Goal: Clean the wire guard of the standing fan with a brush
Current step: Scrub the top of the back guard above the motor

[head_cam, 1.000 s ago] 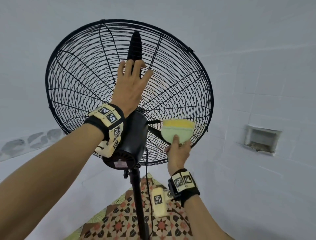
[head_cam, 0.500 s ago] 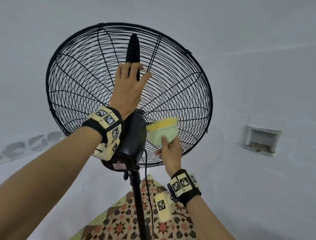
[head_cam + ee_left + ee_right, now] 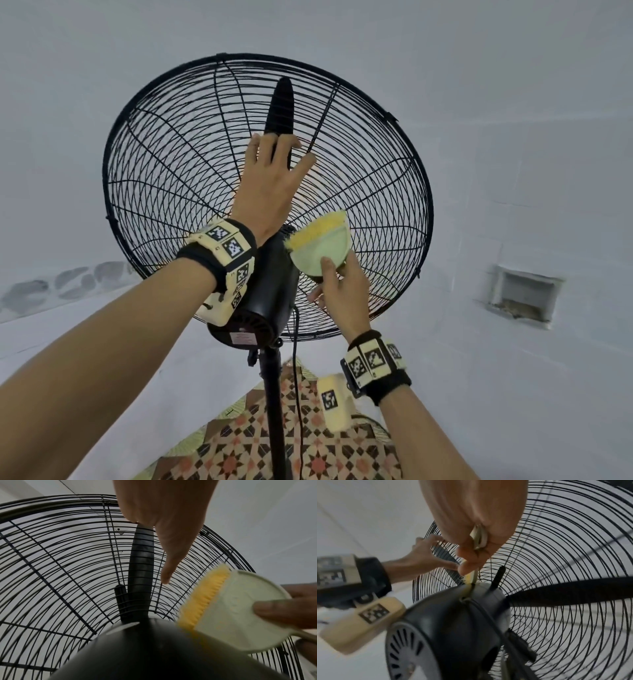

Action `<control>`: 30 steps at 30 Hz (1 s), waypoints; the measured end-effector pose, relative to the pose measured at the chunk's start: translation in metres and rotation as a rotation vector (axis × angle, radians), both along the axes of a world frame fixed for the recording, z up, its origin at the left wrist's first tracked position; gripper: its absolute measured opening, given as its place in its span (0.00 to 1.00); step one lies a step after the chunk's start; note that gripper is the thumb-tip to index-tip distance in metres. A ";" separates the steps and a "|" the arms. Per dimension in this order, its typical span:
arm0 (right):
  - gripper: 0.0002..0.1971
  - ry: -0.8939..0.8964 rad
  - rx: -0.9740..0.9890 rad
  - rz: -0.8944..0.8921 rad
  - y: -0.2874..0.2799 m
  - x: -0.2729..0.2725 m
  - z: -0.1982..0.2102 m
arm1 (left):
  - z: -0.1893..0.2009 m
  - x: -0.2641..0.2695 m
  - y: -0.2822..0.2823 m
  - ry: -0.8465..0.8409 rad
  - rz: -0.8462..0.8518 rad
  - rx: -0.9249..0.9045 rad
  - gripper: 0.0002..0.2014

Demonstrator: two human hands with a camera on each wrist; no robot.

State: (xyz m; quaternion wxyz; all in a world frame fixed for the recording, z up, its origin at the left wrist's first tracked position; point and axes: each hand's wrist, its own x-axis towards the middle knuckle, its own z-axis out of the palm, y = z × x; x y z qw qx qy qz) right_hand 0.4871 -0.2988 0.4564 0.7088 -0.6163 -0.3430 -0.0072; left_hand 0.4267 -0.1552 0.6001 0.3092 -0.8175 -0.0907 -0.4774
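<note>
Left hand (image 3: 270, 185): fingers spread flat on wire guard (image 3: 164, 192), likely bracing it.
Right hand (image 3: 342, 294): pinched brush (image 3: 322, 250), bristles at hub.

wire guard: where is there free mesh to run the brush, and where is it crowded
Free: the black wire guard from its left rim to the left hand, and the right part out to the rim. Crowded: by the black motor housing, where the right hand holds the green yellow-bristled brush.

Guard (image 3: 178, 192) thin blk metal wire; brush (image 3: 323, 253) smooth matt plastic
</note>
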 end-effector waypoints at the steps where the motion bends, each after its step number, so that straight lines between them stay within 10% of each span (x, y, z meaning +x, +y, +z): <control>1: 0.07 -0.046 -0.032 -0.010 0.000 0.002 0.003 | 0.000 0.000 0.000 -0.001 0.002 0.002 0.35; 13: 0.09 -0.146 -0.158 -0.111 0.001 0.001 0.008 | 0.004 0.005 -0.010 -0.012 0.064 -0.030 0.30; 30: 0.05 0.205 -0.201 -0.201 -0.022 0.018 -0.007 | 0.013 0.013 -0.026 -0.038 0.093 -0.165 0.27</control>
